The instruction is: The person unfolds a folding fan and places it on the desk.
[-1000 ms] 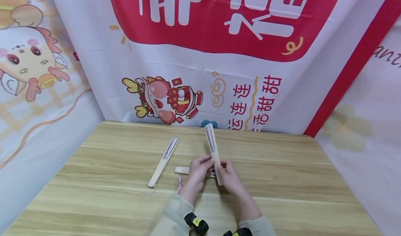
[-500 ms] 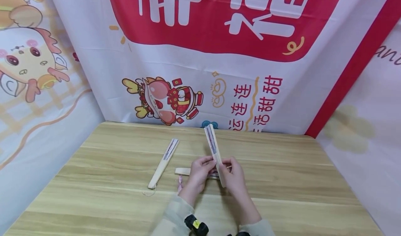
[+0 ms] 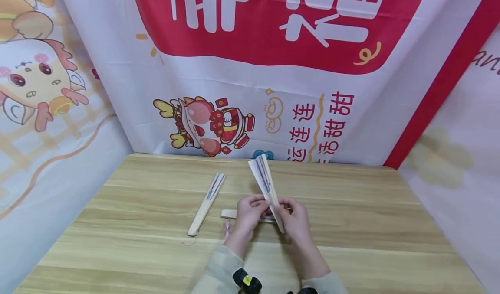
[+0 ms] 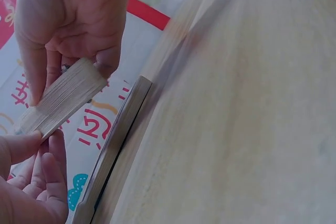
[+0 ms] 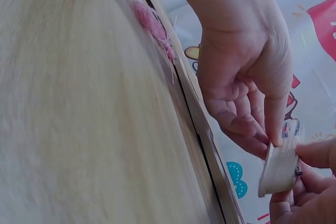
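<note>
Both hands hold a pale wooden folding fan [image 3: 261, 172] over the middle of the table, its printed leaf slightly spread at the top. My left hand [image 3: 249, 213] pinches its left side between thumb and fingers. On the other side, lower down, the thumb and fingers of my right hand [image 3: 294, 219] grip the sticks. In the left wrist view the ribbed lower end of the held fan [image 4: 68, 95] shows between the hands. Beneath them a second folded fan [image 3: 228, 213] lies crosswise, partly hidden, with a pink tassel [image 5: 152, 24] at its left end.
To the left, a third folded fan [image 3: 206, 205] lies slanted on the wooden table [image 3: 371, 242], a thin loop of string [image 3: 190, 241] at its near end. A printed cloth banner [image 3: 218, 77] hangs behind the table's far edge, with more printed cloth at both sides.
The held fan has gone from nearly folded to slightly spread, its top widening leftward. The right hand has shifted a little right with the fan's lower end. The lying fans stay put.
</note>
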`<action>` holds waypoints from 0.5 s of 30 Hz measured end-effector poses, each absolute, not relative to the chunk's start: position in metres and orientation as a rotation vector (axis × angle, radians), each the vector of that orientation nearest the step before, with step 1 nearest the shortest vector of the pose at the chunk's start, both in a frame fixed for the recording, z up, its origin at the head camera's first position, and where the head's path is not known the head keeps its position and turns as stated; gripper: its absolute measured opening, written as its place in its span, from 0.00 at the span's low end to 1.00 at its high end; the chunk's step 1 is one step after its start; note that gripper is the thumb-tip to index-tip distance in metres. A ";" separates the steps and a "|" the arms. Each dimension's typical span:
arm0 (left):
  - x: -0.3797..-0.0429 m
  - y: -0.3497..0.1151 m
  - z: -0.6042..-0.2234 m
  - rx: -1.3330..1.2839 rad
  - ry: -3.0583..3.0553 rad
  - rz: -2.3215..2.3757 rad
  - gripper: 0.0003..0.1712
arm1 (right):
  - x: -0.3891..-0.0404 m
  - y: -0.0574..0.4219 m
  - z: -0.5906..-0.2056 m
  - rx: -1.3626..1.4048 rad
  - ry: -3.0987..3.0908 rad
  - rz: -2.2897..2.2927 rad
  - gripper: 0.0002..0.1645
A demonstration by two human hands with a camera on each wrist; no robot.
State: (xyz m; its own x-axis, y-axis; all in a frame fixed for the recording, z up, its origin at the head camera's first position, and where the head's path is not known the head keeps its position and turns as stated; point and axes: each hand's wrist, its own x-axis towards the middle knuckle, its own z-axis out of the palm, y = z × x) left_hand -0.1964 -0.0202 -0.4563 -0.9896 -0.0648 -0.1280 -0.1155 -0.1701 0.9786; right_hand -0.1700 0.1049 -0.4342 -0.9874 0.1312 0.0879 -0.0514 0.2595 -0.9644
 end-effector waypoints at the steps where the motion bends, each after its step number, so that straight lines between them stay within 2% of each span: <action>1: -0.196 -0.020 -0.456 -0.217 2.001 2.379 0.18 | -0.170 0.104 -0.434 -0.087 -2.358 1.839 0.12; 11: -0.197 -0.020 -0.455 -0.228 2.089 2.358 0.16 | -0.171 0.101 -0.435 -0.133 -2.316 1.941 0.14; 15: -0.198 -0.019 -0.454 -0.228 2.208 2.293 0.13 | -0.171 0.101 -0.436 -0.106 -2.300 1.951 0.19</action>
